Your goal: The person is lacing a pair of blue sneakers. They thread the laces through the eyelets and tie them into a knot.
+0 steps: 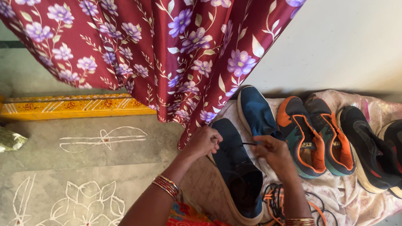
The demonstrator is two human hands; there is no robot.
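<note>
Navy fabric sneaker (238, 170), on pale cloth (355, 200) below maroon floral curtain (168, 46): left hand (203, 142) and right hand (273, 153) each pinch its thin black lace (248, 144). Advice: keep tension even. Beside sneaker: loose orange laces (271, 210).

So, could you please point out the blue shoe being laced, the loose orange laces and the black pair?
blue shoe (236, 167), head view, its tongue.
orange laces (275, 207), head view, the tangle.
black pair (369, 151), head view, left shoe's upper.

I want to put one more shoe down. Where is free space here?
Free: the floor left of the left hand, below the curtain. Crowded: the cloth, with shoes side by side and loose laces beside the right hand.
</note>
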